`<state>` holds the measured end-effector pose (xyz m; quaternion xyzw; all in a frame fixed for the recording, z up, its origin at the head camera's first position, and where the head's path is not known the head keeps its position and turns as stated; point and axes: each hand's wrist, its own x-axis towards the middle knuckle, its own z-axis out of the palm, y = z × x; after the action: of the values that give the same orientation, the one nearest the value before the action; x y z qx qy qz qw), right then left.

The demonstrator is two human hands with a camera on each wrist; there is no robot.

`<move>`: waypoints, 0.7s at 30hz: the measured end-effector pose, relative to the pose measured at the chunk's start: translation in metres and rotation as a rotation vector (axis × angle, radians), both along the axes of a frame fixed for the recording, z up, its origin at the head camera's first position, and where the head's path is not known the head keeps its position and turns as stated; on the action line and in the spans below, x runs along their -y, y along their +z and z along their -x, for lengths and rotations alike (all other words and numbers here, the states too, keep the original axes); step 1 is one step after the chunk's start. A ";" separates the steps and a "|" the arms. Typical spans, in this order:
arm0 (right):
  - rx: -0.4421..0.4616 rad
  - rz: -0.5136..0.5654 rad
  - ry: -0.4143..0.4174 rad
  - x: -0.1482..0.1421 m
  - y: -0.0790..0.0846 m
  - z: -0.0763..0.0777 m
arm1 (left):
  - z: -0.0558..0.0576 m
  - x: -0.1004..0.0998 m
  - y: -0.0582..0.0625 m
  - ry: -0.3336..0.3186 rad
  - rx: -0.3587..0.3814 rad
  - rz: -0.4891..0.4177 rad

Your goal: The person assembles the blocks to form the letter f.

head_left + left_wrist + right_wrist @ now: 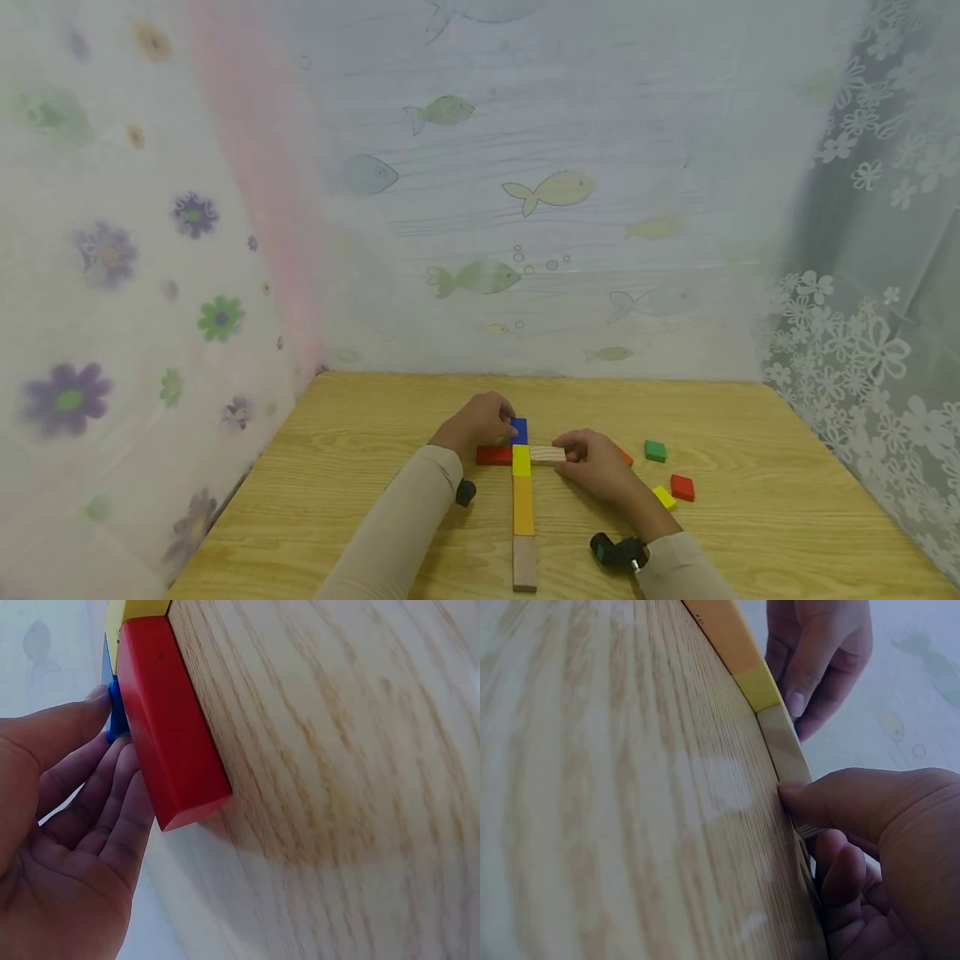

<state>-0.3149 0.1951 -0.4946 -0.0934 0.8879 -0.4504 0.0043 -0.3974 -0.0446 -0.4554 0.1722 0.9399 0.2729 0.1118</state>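
Observation:
Blocks lie in a cross on the table. At its top is a blue block [520, 430], and my left hand [483, 419] pinches its left side between thumb and fingers. A red block [494, 456] forms the left arm, just below that hand. On the right, a pale striped wooden block [547, 454] meets the yellow block [521, 461] at the centre. My right hand [597, 467] grips the striped block's outer end, its thumb on the near side in the right wrist view. Below the centre run an orange-yellow block [523, 505] and a plain wooden block [524, 562].
Right of the right hand lie a green block [655, 451], a red square block [682, 487] and a small yellow block [663, 497]. An orange block [624, 455] is partly hidden behind that hand. Patterned curtains [465, 325] stand at the wooden table's [300, 517] back and sides.

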 end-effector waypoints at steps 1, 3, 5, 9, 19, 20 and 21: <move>0.001 0.000 0.000 0.000 0.000 0.000 | 0.000 0.000 0.000 -0.003 -0.001 0.001; 0.000 -0.001 0.001 -0.001 -0.001 0.001 | 0.000 0.000 0.000 -0.011 -0.006 0.003; -0.001 -0.001 0.004 -0.001 -0.002 0.001 | -0.001 0.000 0.001 -0.016 -0.009 0.004; -0.010 -0.001 0.011 -0.001 -0.002 0.002 | -0.001 0.001 0.001 -0.019 -0.007 0.001; -0.019 0.001 0.019 -0.001 0.000 0.001 | 0.002 0.004 -0.004 0.010 0.026 -0.056; -0.019 0.001 0.020 -0.001 0.001 0.000 | 0.002 0.004 -0.005 0.014 0.033 -0.065; -0.020 0.002 0.021 -0.001 0.001 0.000 | 0.001 0.005 -0.005 0.017 0.039 -0.076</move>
<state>-0.3152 0.1959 -0.4939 -0.1072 0.8865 -0.4501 -0.0001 -0.3988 -0.0492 -0.4607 0.1629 0.9279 0.3127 0.1211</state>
